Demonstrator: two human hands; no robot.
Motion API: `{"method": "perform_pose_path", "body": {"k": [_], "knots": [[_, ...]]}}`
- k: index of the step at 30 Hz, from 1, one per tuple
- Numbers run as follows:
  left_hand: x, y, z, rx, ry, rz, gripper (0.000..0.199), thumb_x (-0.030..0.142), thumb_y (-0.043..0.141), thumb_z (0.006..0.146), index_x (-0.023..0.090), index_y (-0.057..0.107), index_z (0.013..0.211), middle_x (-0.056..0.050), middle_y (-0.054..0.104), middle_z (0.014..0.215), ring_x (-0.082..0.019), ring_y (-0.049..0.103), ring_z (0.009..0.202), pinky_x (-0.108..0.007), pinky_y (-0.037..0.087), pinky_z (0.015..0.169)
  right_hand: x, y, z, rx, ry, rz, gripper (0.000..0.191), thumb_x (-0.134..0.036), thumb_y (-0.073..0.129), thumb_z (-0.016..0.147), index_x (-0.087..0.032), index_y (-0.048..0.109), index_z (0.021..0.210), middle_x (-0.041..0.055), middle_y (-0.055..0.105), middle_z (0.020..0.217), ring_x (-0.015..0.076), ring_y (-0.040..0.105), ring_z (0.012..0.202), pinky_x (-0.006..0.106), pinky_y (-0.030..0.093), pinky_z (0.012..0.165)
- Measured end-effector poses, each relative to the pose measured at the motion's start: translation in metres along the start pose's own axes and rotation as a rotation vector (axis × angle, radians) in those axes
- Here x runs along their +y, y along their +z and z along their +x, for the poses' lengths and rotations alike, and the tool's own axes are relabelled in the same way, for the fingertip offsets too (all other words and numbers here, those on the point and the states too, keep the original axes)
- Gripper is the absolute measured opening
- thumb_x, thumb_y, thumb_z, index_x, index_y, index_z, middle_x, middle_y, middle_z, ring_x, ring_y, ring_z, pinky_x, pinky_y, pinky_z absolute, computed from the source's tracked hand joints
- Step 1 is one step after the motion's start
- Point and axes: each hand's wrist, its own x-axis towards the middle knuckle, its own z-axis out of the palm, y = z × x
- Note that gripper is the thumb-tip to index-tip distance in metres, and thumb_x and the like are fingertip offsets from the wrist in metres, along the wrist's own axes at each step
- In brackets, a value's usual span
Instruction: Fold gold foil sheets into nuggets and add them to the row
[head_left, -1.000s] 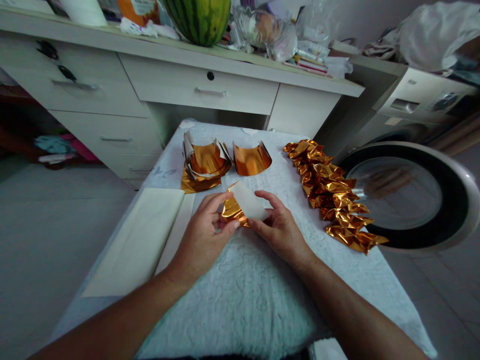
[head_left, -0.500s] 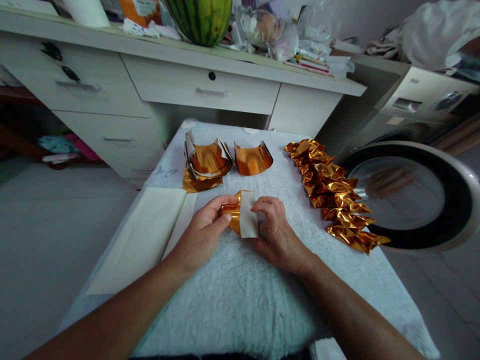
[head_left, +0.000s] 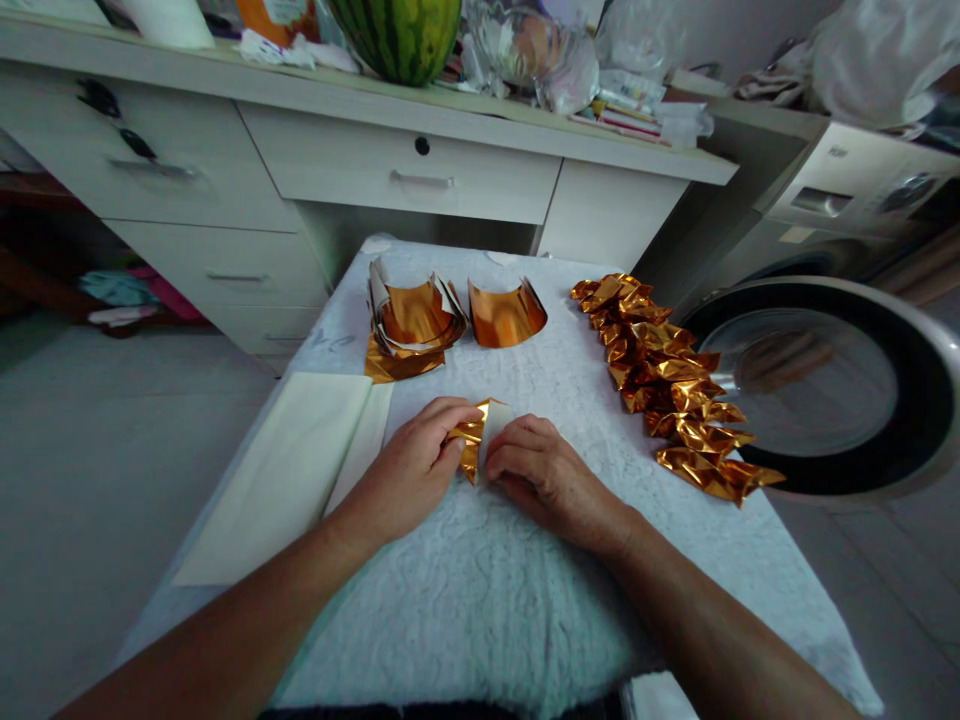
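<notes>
A sheet of gold foil paper (head_left: 469,447) with a pale back is held between my two hands, low over the cloth-covered table. My left hand (head_left: 416,455) pinches its gold side between thumb and fingers. On the pale side, the fingers of my right hand (head_left: 544,475) are closed at the edge and hide part of it. Beyond them, a stack of curled gold foil sheets (head_left: 416,315) stands beside one single curled gold sheet (head_left: 508,318). To the right runs a row of folded gold foil pieces (head_left: 660,375).
A folded off-white paper (head_left: 277,470) lies on the table's left side. Behind the table is a white drawer desk (head_left: 420,185) with a watermelon (head_left: 397,35) on top. An open washing machine door (head_left: 821,385) juts close to the table's right edge.
My right hand has closed in to the left over the pale side of the foil paper, and less of that side shows. The held sheet sits slightly lower in view.
</notes>
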Motion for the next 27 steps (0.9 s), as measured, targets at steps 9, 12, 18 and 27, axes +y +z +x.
{"method": "perform_pose_path", "body": {"k": [9,12,18,27], "knots": [[-0.006,0.003,0.0,-0.044,0.061,0.184,0.04,0.007,0.042,0.086,0.022,0.058,0.12,-0.006,0.059,0.121,-0.021,0.055,0.114,-0.042,0.045,0.102,0.002,0.001,0.002,-0.019,0.055,0.026,0.012,-0.013,0.06,0.089,-0.022,0.065,0.092,0.0019,0.069,0.094,0.0183,0.059,0.095,0.035,0.038,0.09],[-0.01,0.005,0.0,-0.036,0.097,0.289,0.04,0.008,0.046,0.086,0.022,0.059,0.12,-0.007,0.06,0.119,-0.024,0.054,0.112,-0.044,0.045,0.1,0.002,0.002,0.002,0.002,0.096,-0.011,0.009,-0.016,0.061,0.088,-0.022,0.067,0.091,0.0031,0.068,0.093,0.0196,0.058,0.096,0.036,0.038,0.09],[-0.01,0.005,-0.002,0.016,0.1,0.379,0.033,0.011,0.051,0.086,0.021,0.062,0.115,-0.008,0.057,0.109,-0.025,0.052,0.103,-0.044,0.047,0.094,0.002,-0.001,0.006,0.008,0.111,0.056,0.015,-0.012,0.057,0.089,-0.022,0.068,0.091,0.0025,0.068,0.092,0.0174,0.059,0.091,0.035,0.04,0.089],[-0.004,0.0,-0.005,-0.082,0.077,0.303,0.036,0.014,0.051,0.085,0.021,0.059,0.119,-0.007,0.057,0.106,-0.024,0.053,0.101,-0.044,0.047,0.093,0.002,0.002,0.008,0.019,0.185,0.076,0.012,-0.012,0.058,0.088,-0.021,0.067,0.088,0.0027,0.063,0.094,0.0183,0.056,0.094,0.037,0.038,0.091]]}}
